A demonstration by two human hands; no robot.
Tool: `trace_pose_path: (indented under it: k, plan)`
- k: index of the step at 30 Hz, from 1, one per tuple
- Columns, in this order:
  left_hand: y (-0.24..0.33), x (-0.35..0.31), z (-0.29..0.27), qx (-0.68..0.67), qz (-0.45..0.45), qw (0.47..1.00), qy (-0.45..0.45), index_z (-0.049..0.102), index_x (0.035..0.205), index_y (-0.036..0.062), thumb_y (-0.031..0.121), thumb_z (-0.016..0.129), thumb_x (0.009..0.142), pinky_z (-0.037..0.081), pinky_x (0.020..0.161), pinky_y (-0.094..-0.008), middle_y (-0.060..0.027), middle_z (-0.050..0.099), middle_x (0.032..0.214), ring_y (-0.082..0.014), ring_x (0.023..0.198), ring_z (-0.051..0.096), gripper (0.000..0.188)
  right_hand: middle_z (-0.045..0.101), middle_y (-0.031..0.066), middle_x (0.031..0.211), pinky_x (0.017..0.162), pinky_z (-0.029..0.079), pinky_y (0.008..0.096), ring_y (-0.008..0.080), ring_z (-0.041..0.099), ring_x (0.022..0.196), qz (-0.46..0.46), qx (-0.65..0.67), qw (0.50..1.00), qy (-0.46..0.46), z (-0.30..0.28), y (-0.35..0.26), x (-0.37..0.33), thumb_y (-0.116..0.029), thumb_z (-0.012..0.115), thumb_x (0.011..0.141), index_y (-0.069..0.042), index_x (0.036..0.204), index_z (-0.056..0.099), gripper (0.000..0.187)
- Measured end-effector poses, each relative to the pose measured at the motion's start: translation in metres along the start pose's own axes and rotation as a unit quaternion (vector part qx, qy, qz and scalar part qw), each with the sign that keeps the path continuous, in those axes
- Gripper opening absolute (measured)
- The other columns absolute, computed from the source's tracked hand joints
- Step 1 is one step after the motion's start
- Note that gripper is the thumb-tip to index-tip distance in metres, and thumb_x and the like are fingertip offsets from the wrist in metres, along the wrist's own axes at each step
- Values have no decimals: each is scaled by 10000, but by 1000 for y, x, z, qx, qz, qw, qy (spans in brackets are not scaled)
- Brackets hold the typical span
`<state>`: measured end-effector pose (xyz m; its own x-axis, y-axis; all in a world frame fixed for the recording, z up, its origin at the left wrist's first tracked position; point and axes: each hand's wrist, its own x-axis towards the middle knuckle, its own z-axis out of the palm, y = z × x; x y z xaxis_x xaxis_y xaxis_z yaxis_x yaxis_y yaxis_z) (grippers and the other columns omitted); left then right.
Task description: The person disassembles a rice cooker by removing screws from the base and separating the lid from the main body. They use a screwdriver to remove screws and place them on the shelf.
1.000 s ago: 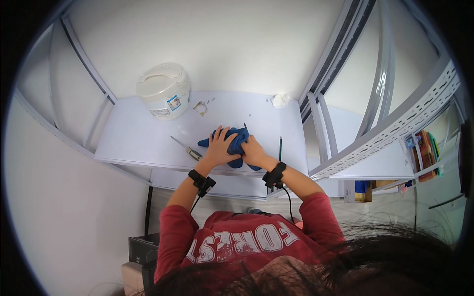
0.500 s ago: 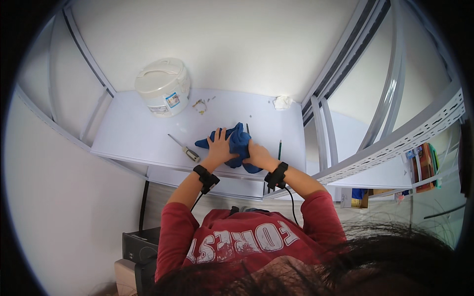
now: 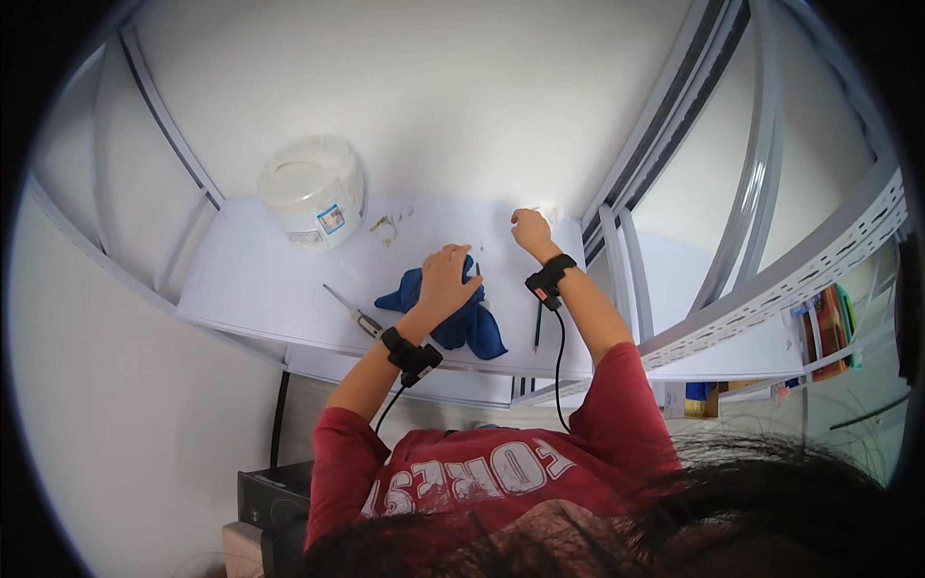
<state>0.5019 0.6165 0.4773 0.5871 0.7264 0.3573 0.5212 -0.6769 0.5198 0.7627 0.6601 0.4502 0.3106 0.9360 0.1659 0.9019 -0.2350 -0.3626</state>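
A white shelf (image 3: 246, 275) is seen from above, bent by a wide lens, with a plain pale wall behind it. On it, near the front edge and just left of the middle of the view, a bunched blue cloth (image 3: 485, 335) is laid in loose folds, with one pointed end spread to the left and another toward the front edge. The cloth is partly covered by the left hand (image 3: 448, 281), which is held over its upper part with the fingers extended and the thumb set apart; whether the cloth is pressed or only hovered over cannot be told. The right hand (image 3: 532, 231) is held well apart, farther back and to the right, with its fingers curled; whether anything is gripped inside cannot be told. A crumpled white wad (image 3: 551, 215) is partly hidden behind it.

To the left of the cloth, a screwdriver (image 3: 365, 323) is laid at a slant, its thin shaft pointed toward the back left. To the right, a dark green pencil (image 3: 538, 328) is placed roughly upright in the view. At the back left, a round white lidded container (image 3: 313, 193) is stood, with small scattered bits (image 3: 383, 229) just beside it. A black strapped device is worn on each wrist.
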Motion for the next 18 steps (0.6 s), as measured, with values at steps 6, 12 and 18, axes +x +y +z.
trace_pose_path:
  k: [6,12,18]
  plan:
    - [-1,39,34,-140,-16,989,32,661,954,21,197,655,790,508,731,-359,-146,661,855,-284,800,646,240,662,211,988,794,527,436,372,644,909,-23,-114,993,-13,27,39,52,-70,507,814,-19,911,683,207]
    - [-17,50,47,-220,-96,968,70,675,940,20,170,629,816,521,699,-310,-129,700,828,-207,746,671,200,670,221,970,792,538,426,365,654,934,-16,-117,991,-55,47,42,62,-72,489,836,-8,903,685,217]
    - [-32,57,65,-243,-132,958,73,691,932,32,160,640,803,517,696,-291,-109,699,802,-188,741,668,189,686,205,932,761,550,422,340,676,888,-14,-127,992,-21,58,59,66,-93,506,840,-27,887,705,216]
